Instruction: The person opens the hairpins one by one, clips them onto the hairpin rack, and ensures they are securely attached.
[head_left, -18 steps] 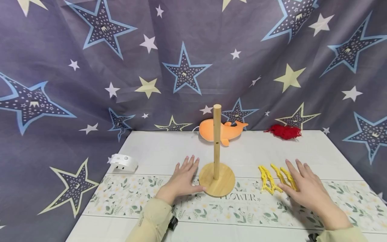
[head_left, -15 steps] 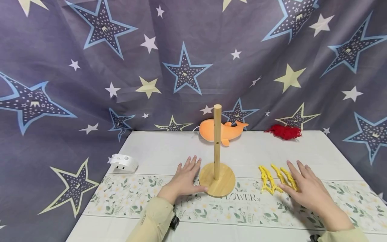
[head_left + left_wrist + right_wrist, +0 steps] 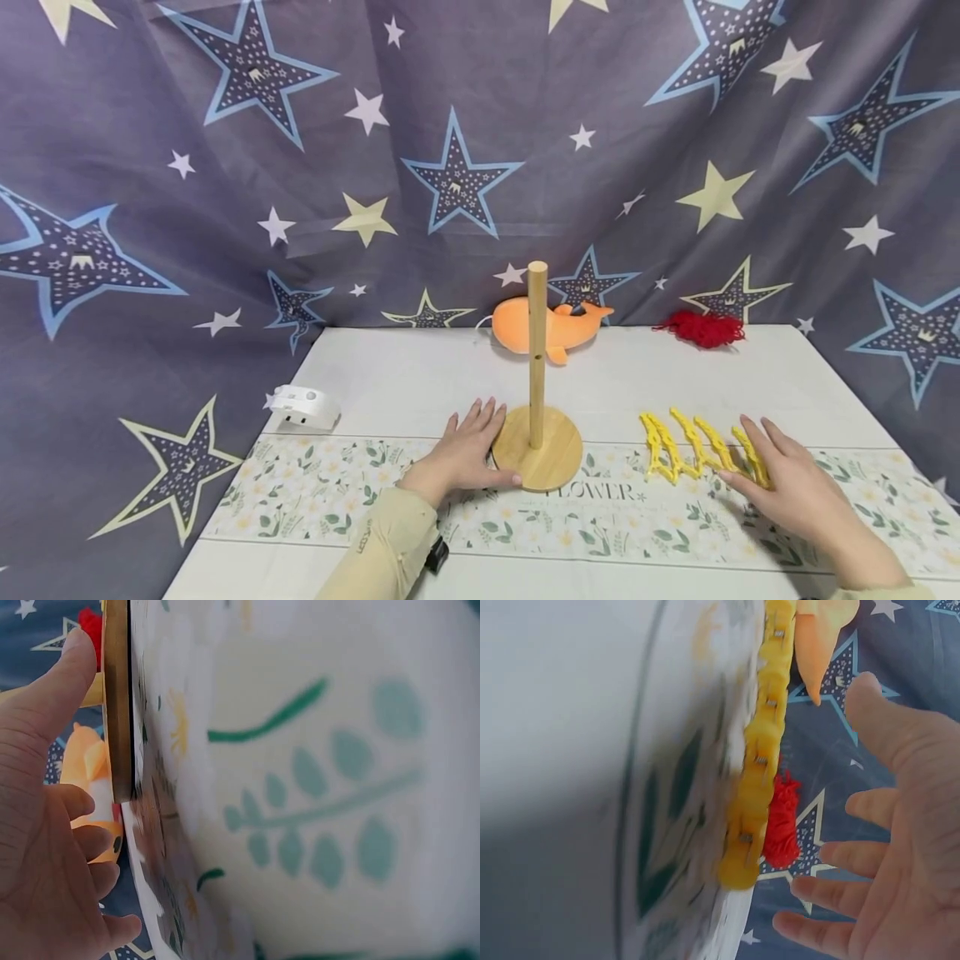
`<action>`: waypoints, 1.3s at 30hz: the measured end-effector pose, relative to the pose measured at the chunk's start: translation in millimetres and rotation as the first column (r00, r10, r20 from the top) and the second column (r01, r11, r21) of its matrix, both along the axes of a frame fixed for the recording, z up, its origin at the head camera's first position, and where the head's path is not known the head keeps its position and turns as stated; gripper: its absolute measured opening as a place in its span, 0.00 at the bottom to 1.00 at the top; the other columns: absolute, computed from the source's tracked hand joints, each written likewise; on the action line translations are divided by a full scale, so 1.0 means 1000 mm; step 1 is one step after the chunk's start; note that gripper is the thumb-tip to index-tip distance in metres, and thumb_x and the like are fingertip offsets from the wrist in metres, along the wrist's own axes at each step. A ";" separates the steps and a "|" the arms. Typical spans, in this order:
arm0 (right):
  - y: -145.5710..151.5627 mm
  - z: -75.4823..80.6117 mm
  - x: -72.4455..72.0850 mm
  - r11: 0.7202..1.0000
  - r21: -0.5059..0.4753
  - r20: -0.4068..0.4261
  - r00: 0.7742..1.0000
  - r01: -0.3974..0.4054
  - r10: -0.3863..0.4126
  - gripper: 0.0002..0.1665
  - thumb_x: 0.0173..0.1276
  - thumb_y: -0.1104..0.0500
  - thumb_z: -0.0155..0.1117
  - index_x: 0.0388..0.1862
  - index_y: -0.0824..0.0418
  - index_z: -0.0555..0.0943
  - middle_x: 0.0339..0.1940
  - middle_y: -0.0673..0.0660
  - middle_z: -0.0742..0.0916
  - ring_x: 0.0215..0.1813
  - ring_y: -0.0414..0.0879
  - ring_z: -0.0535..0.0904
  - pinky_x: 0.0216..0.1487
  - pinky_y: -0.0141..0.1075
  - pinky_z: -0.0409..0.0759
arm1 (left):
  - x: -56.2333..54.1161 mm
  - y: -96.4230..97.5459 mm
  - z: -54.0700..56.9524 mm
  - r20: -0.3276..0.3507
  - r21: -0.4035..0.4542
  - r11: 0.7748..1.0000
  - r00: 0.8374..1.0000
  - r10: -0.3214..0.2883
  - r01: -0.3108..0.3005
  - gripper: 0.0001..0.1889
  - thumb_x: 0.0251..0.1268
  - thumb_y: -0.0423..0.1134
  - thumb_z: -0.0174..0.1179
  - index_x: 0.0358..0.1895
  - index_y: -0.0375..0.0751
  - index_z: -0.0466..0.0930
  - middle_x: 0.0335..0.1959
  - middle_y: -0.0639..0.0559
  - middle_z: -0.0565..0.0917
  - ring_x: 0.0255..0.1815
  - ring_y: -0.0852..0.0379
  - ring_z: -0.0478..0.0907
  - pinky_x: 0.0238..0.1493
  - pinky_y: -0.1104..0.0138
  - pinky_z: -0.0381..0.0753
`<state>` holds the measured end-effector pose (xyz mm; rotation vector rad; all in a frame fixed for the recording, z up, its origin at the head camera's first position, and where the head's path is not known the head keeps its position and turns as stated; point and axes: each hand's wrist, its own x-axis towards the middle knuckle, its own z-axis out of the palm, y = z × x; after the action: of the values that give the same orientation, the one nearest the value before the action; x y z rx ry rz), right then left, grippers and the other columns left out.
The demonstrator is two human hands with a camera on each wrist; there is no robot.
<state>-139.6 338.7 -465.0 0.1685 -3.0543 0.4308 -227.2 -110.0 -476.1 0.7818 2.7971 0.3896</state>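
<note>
Left hand (image 3: 474, 454): fingers extended, nothing gripped, at the left edge of the round base (image 3: 558, 467) of the upright wooden stand (image 3: 537, 367); contact cannot be confirmed. Right hand (image 3: 798, 483): fingers relaxed and parted, nothing gripped, beside the right end of the yellow clips (image 3: 763, 742), lying on the bench (image 3: 420, 375) right of the stand. An orange whale toy (image 3: 572, 330) lies behind the stand

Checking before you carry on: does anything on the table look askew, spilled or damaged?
Nothing stands out as spilled or damaged. The wooden stand is upright, and the yellow zigzag strip lies spread out near the right hand. Only the red bundle by the far edge of the table looks slightly untidy, with loose ends.
</note>
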 end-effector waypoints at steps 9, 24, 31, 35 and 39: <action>0.018 -0.003 -0.001 0.998 0.045 0.102 0.993 0.051 -0.055 0.64 0.60 0.25 0.57 0.70 0.79 0.59 0.59 0.86 0.69 0.56 0.81 0.68 0.47 0.69 0.72 | 0.000 0.003 0.001 0.014 -0.015 1.000 1.000 -0.004 0.004 0.59 0.51 0.72 0.61 0.78 0.39 0.48 0.78 0.42 0.50 0.79 0.44 0.42 0.73 0.41 0.46; 0.019 -0.004 -0.003 0.991 0.062 0.291 0.948 0.119 -0.132 0.49 0.50 0.27 0.69 0.41 0.74 0.75 0.32 0.61 0.78 0.34 0.54 0.76 0.32 0.52 0.77 | 0.001 0.008 0.003 0.063 -0.026 1.000 0.998 0.003 -0.001 0.58 0.52 0.72 0.61 0.78 0.37 0.48 0.78 0.46 0.52 0.79 0.48 0.46 0.74 0.45 0.48; 0.021 -0.007 0.000 0.990 0.073 0.290 0.947 0.122 -0.138 0.35 0.52 0.32 0.71 0.30 0.62 0.73 0.25 0.55 0.73 0.29 0.48 0.69 0.27 0.43 0.68 | 0.001 0.010 0.002 0.058 -0.032 0.999 0.998 -0.007 0.009 0.59 0.52 0.72 0.61 0.78 0.37 0.48 0.78 0.46 0.52 0.79 0.49 0.46 0.74 0.46 0.50; 0.023 -0.009 -0.001 0.992 0.077 0.265 0.957 0.104 -0.121 0.30 0.55 0.37 0.72 0.27 0.59 0.70 0.22 0.53 0.69 0.27 0.47 0.64 0.26 0.40 0.59 | 0.000 0.010 0.003 0.055 -0.036 0.999 0.998 -0.004 0.006 0.58 0.52 0.72 0.61 0.78 0.37 0.48 0.78 0.46 0.52 0.79 0.50 0.46 0.74 0.46 0.50; 0.024 -0.009 -0.001 0.993 0.060 0.270 0.956 0.101 -0.114 0.29 0.56 0.37 0.71 0.26 0.58 0.70 0.21 0.52 0.67 0.26 0.46 0.64 0.26 0.39 0.58 | 0.000 0.010 0.003 0.058 -0.034 0.999 0.998 -0.004 0.006 0.58 0.52 0.71 0.61 0.78 0.36 0.48 0.78 0.46 0.52 0.78 0.49 0.46 0.74 0.45 0.50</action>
<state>-140.3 363.1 -473.9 -0.0620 -3.3244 0.4089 -227.1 -99.9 -472.7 0.7572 2.7402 0.3571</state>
